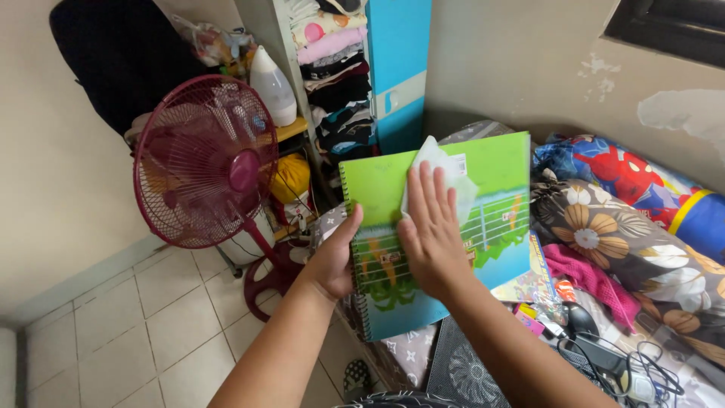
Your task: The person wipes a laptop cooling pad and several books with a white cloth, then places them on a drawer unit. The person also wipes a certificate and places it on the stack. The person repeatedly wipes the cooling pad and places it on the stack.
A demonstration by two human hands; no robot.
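Two hands at work over the near edge of a cluttered bed (680,332). Largest item nearby: a dark red standing fan (205,162) on the tiled floor (128,332), left of the bed. Behind it, an open shelf (332,75) stacked with folded clothes, blue door panel beside it. On the bed: a floral pillow (619,242), a red-and-blue bolster (642,177) against the wall, a pink cloth (589,276), tangled black cables (612,363) at the near corner.

Held up in the air above the bed's edge: a green and blue spiral notebook (498,181), cover facing the person, tilted slightly. Left hand (336,257) grips the spiral-bound edge, thumb on the cover, other fingers hidden behind. Right hand (430,234) lies flat on the cover, fingers close together and extended, pressing a white wipe (442,170) against the upper middle of the notebook.
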